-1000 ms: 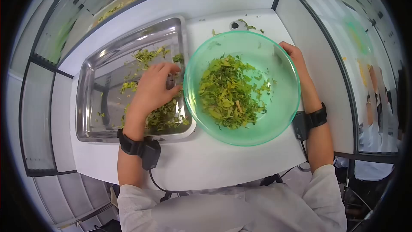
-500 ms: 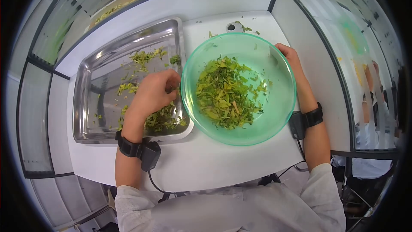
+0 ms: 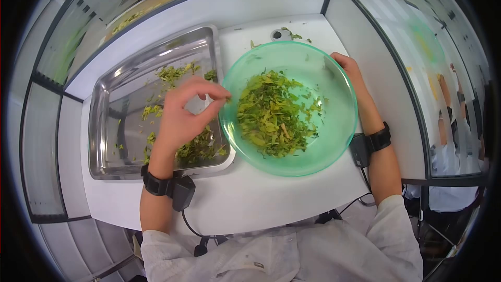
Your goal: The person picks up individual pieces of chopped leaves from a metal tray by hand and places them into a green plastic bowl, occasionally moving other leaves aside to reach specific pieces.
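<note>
My left hand (image 3: 190,107) is over the right side of the metal tray (image 3: 99,141), thumb and forefinger pinched at the left rim of the green bowl (image 3: 334,125). A tiny dark bit shows at the fingertips, too small to name. A heap of chopped green leaves (image 3: 271,115) lies in the left half of the bowl. My right hand (image 3: 348,68) is closed on the bowl's right rim, its fingertips partly hidden. More chopped leaves (image 3: 195,151) lie in the tray, partly below my left wrist.
A round hole fitting (image 3: 281,35) with leaf scraps beside it is at the back of the white table (image 3: 261,198). Partition panels (image 3: 370,62) stand around the table. Black wrist devices (image 3: 182,190) with cables are on both forearms. People show at the far right.
My left hand has moved right and slightly up from over the tray to the bowl's rim, its pinch now more visible. My right hand stays at the bowl.
</note>
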`<act>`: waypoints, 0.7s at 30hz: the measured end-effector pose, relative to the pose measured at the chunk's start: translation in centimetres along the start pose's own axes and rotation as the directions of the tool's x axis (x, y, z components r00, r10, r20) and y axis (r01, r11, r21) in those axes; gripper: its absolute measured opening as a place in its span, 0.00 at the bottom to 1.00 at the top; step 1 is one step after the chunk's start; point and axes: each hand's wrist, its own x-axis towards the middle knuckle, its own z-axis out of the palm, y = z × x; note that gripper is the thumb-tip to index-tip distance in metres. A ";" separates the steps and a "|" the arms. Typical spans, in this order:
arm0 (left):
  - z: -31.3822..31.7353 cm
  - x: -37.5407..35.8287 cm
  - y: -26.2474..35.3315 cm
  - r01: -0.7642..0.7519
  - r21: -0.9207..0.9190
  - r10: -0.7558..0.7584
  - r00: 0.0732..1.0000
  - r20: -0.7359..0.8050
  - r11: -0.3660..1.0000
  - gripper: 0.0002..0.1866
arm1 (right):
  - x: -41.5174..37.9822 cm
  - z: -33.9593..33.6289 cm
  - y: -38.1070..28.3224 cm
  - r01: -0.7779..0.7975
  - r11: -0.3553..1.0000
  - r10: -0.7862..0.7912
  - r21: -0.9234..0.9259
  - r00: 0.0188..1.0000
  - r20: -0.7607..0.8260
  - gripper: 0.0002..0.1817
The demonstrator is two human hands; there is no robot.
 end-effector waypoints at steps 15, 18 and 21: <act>0.4 -0.2 0.1 -0.014 0.020 0.012 0.994 0.106 1.000 0.11 | 0.3 -0.1 0.9 -0.010 1.000 0.010 -0.007 1.000 0.027 0.16; 0.3 -0.2 0.1 0.008 0.045 -0.014 0.990 0.141 0.999 0.09 | 0.2 0.0 0.8 0.013 1.000 -0.013 -0.005 1.000 0.026 0.14; 0.4 -0.2 0.3 -0.014 0.069 0.003 0.988 0.151 0.998 0.08 | 0.2 -0.2 1.0 0.011 1.000 -0.010 -0.015 0.999 0.036 0.14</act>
